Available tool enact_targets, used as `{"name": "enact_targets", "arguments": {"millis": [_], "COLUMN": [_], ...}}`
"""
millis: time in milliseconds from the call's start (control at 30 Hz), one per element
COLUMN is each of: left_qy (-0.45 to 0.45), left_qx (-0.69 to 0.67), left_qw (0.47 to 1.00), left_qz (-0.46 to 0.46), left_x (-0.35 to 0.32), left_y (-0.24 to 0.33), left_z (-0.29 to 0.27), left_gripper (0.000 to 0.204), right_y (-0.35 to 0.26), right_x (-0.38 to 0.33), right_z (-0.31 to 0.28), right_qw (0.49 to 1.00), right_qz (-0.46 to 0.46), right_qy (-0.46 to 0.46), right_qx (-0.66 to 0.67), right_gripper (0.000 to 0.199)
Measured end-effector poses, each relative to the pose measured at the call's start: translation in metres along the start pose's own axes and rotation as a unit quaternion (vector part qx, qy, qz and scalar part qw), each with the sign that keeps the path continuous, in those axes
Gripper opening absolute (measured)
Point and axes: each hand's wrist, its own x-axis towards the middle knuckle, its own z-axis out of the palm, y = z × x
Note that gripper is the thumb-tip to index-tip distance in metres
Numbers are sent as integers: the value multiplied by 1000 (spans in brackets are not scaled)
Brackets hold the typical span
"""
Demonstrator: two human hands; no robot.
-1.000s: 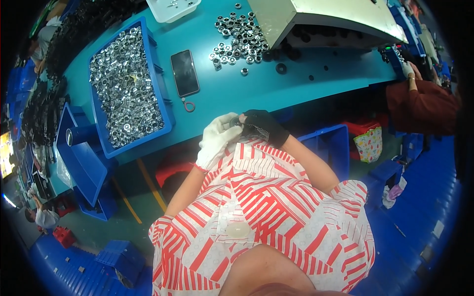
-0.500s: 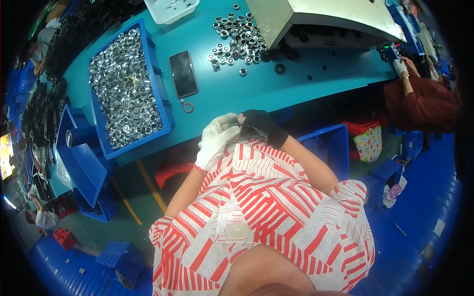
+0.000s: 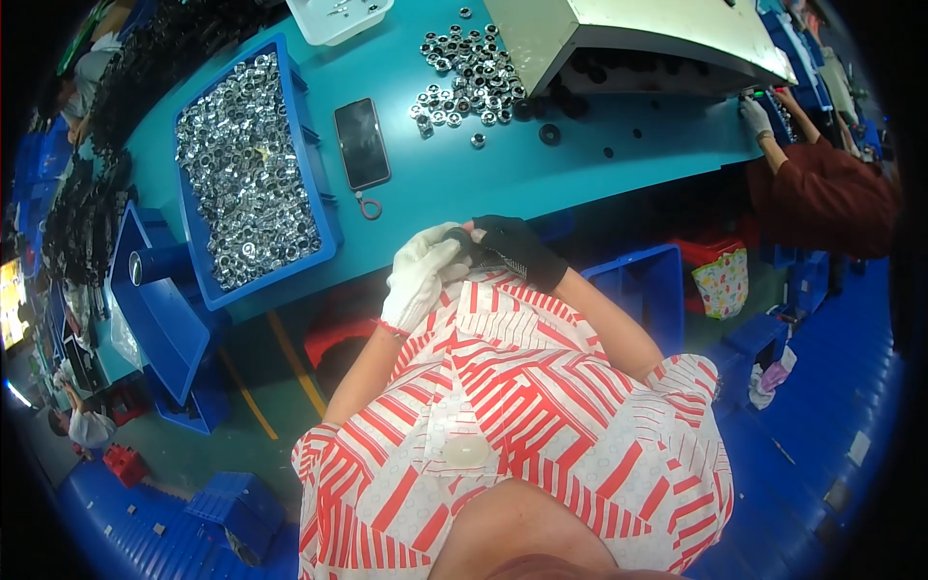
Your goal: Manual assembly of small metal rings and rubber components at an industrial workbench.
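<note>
In front of my body, just off the table's near edge, my two hands meet. My left hand (image 3: 418, 275), in a white glove, is closed with its thumb and fingers around a small dark round part (image 3: 459, 237). My right hand (image 3: 514, 249) wears a black glove with bare fingertips, which pinch the same part from the other side. The gloves partly cover the part, so its details cannot be made out. Nearest on the table lies a dark-screened phone (image 3: 362, 145) with a ring strap.
A blue tray (image 3: 324, 208) full of shiny metal rings stands at the left. Loose metal rings (image 3: 469, 77) are heaped beside a cream metal housing (image 3: 648, 34), with black rings (image 3: 549, 134) under and near it. A white tray (image 3: 338, 24) is behind. At right a co-worker's gloved hand (image 3: 756, 118) works.
My left fingers have shifted slightly around the dark part; my right hand stays almost in place. At the right, the co-worker's hands have moved apart, the gloved one to the left.
</note>
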Motion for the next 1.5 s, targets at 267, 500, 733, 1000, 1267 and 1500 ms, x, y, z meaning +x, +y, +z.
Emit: {"name": "enact_targets", "arguments": {"millis": [267, 500, 733, 1000, 1267, 1500], "left_qy": [-18, 1, 19, 14, 20, -15], "left_qx": [-29, -8, 48, 123, 52, 30], "left_qw": [999, 1000, 999, 992, 998, 999], "left_qz": [-9, 5, 12, 25, 38, 11], "left_x": [-1, -1, 3, 3, -2, -1], "left_y": [-1, -6, -20, -21, -15, -6], "left_z": [-5, -6, -12, -11, 0, -1], "left_gripper": [36, 37, 37, 37, 36, 43], "right_y": [2, 17, -2, 0, 5, 8], "right_x": [-1, 0, -9, -17, -13, -11], "right_z": [0, -8, -7, -3, 4, 9], "right_qw": [998, 949, 911, 921, 944, 942], "right_qz": [-28, -155, -186, -168, -146, -175], "right_qy": [-47, -55, -73, -72, -25, 22], "right_qx": [-37, -269, -361, -345, -294, -285], "right_gripper": [32, 34, 29, 33, 32, 29]}}
